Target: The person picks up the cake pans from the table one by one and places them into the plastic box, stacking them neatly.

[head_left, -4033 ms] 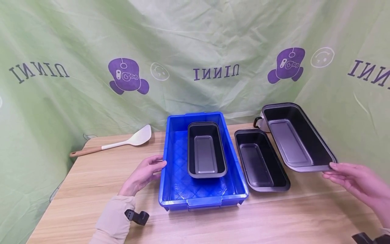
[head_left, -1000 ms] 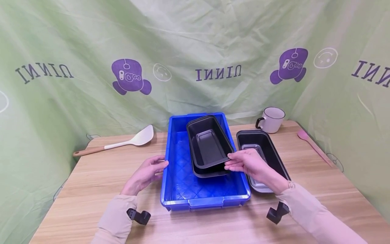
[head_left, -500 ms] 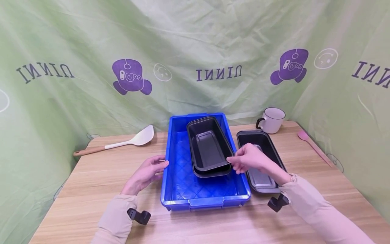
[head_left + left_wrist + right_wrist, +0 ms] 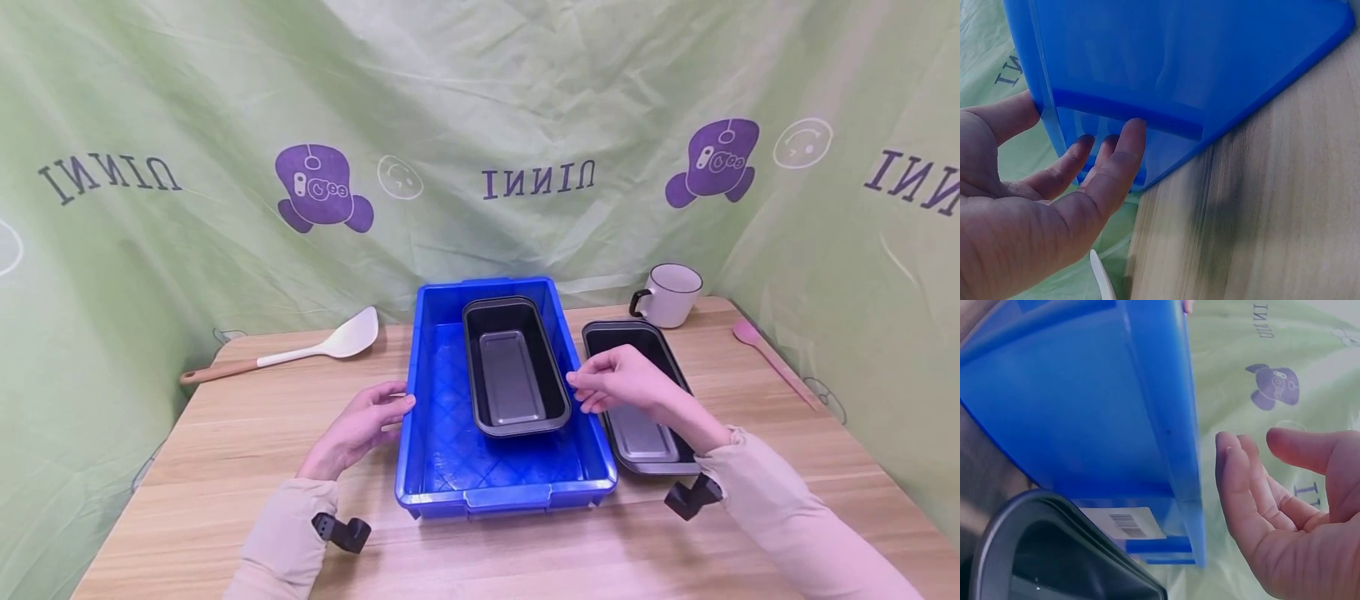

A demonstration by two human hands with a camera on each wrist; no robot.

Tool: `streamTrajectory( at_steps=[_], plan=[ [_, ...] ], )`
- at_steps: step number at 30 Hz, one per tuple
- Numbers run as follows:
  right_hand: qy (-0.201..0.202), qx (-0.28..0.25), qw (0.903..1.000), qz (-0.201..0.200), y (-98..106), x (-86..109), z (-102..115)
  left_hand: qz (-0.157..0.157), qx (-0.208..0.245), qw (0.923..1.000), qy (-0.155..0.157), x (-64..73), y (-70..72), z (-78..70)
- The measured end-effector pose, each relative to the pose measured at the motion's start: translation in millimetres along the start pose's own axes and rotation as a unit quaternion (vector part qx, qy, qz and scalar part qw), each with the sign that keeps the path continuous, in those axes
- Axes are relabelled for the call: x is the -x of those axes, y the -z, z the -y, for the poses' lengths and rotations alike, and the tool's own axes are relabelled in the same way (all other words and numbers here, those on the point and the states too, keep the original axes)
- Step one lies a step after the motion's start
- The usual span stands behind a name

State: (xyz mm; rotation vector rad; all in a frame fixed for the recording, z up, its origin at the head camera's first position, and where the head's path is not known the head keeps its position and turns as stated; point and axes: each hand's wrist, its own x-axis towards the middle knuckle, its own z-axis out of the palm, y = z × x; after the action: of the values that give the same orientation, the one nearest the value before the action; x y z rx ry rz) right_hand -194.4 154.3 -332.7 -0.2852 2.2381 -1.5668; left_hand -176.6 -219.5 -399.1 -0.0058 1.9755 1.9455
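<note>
In the head view a blue plastic bin stands mid-table. Nested dark loaf pans sit inside it, toward its right side, the lower one hidden by the upper. My right hand hovers at the bin's right rim, just off the pans; the right wrist view shows a gap between thumb and fingers with nothing held. My left hand is at the bin's left side, thumb at the rim and relaxed fingers along the outer wall. Another dark loaf pan lies right of the bin, partly behind my right hand.
A white mug with a black handle stands at the back right. A pink long-handled utensil lies along the right edge. At left is a white turner with a wooden handle. Green printed cloth encloses the wooden table.
My right hand brought a loaf pan from the right into the bin. Tilted there half a second ago, it now sits level in the other, released. My left hand has stayed put.
</note>
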Motion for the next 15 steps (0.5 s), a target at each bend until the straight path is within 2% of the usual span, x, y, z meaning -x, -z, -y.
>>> streamTrajectory(
  at_steps=[5,15],
  plan=[
    [0.003,-0.043,0.9989,0.018,6,3.3,2,0.002,0.0,1.0,0.0,0.0,0.8,-0.3],
    [0.015,-0.063,0.9978,0.009,18,13.1,6,0.001,-0.002,1.0,0.001,0.0,1.0,0.6]
  ],
)
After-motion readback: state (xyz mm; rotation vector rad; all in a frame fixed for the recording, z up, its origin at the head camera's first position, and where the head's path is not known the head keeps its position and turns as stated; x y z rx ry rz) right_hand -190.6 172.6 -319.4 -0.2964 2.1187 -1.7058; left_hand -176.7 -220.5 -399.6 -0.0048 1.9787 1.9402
